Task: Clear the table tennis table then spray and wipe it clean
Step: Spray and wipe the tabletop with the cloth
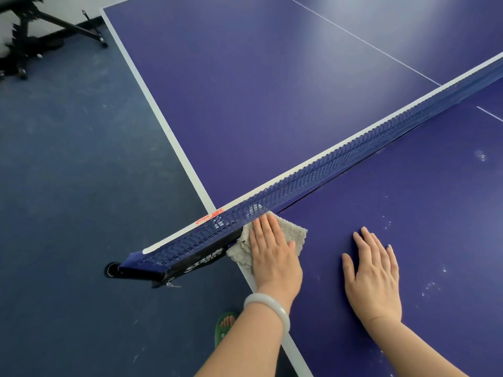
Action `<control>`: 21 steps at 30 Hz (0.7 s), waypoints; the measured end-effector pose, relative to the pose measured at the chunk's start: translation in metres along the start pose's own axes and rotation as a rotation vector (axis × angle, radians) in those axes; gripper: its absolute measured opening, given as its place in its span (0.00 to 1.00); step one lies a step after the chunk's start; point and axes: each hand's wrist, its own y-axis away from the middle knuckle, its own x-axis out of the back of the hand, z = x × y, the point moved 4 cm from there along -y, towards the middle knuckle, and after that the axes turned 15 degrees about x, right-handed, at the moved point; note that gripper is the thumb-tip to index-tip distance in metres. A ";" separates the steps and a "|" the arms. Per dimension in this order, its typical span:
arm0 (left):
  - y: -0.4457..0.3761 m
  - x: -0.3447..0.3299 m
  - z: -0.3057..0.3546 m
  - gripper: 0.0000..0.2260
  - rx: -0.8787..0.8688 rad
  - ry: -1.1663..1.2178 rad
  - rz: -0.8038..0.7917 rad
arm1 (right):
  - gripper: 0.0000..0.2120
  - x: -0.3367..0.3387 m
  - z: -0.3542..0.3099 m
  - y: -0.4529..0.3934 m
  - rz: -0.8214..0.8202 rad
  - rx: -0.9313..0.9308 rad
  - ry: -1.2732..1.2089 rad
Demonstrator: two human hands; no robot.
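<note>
Head view: left hand, fingers together, presses grey cloth against net base; right hand, fingers spread, braces on table. Best wiped outward with overlapping strokes through the spray droplets.

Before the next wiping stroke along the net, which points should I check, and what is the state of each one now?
1. Beige fluffy cloth lies flat under the left hand: ok.
2. Right hand rests flat on the blue table tennis table, holding nothing: ok.
3. Path along the blue mesh net shows no objects: ok.
4. White droplets on the near half not yet wiped: not ok.
5. Cloth damp enough: cannot tell.
6. Spray bottle within reach: cannot tell, none in view.
</note>
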 end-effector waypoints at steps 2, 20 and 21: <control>-0.007 0.000 -0.003 0.32 0.004 -0.039 0.015 | 0.27 0.000 0.000 0.000 -0.002 0.000 0.002; 0.033 -0.013 -0.009 0.33 0.099 -0.056 0.008 | 0.27 -0.002 0.002 0.000 -0.013 -0.001 0.006; 0.035 -0.013 -0.012 0.33 0.095 -0.050 0.005 | 0.28 -0.002 0.002 0.000 -0.014 -0.002 0.002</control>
